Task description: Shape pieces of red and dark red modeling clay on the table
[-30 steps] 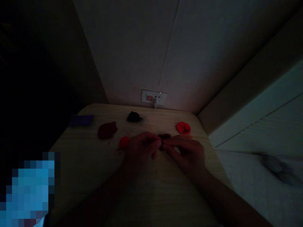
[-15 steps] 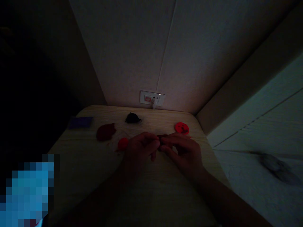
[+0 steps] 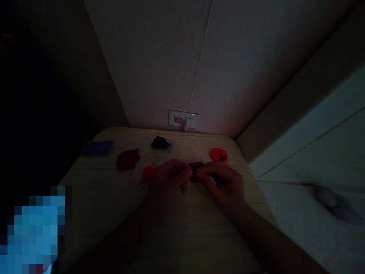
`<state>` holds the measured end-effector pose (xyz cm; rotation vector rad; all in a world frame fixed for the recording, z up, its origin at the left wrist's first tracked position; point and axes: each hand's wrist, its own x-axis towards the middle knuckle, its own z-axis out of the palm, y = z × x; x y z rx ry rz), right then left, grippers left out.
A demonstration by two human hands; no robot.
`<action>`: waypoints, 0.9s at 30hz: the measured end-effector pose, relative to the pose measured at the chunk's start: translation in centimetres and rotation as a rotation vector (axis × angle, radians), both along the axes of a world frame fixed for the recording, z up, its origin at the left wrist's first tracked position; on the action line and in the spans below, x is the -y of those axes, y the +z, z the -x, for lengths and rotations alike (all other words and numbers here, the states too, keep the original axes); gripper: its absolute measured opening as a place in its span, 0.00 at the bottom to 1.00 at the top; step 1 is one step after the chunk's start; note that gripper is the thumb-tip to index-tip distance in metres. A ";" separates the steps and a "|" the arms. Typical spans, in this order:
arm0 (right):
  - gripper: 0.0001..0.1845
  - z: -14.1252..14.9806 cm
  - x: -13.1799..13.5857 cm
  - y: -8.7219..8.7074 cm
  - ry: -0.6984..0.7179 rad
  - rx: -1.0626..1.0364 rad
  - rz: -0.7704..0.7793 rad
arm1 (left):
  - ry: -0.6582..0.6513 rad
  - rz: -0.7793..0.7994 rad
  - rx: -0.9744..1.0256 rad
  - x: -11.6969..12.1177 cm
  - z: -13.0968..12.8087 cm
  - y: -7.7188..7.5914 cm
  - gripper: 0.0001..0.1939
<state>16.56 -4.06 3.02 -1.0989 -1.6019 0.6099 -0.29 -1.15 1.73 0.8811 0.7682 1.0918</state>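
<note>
Over the middle of the table, my left hand [image 3: 171, 180] and my right hand [image 3: 224, 182] meet almost fingertip to fingertip, thumb and index finger of each pinched together. Whatever tiny dark bit lies between them is too dim to name. Just behind and below the fingertips shows a dark reddish-brown piece [image 3: 196, 166], partly covered by the fingers. A bright red ball [image 3: 147, 173] that looks like modelling clay sits against the left hand's outer side. Beyond the right hand lies a flat red disc [image 3: 219, 155] with dark marks like a face.
On the wooden table [image 3: 182, 236] are a dark red flattened lump [image 3: 128, 159], a black lump [image 3: 160, 142] and a purple packet [image 3: 98, 148]. A wall socket [image 3: 184, 119] with a plug is behind the table's back edge. The light is dim.
Both hands stay in the same place with small finger movements. The right fingertips shift slightly, and more of the reddish-brown piece shows than half a second ago.
</note>
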 end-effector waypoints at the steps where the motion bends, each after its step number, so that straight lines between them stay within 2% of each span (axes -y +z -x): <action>1: 0.03 0.0 0.0 0.0 -0.003 -0.007 0.013 | 0.000 0.003 0.004 0.0 0.0 0.0 0.13; 8: 0.03 0.1 0.2 0.0 -0.018 -0.123 0.057 | 0.011 0.008 0.037 0.0 -0.1 -0.1 0.12; 15: 0.08 0.1 -0.2 0.2 0.005 -0.063 0.012 | 0.015 -0.007 0.019 0.0 -0.1 -0.1 0.12; 27: 0.07 0.1 -0.4 0.0 0.040 -0.259 0.138 | 0.025 -0.030 -0.030 0.0 0.0 -0.3 0.11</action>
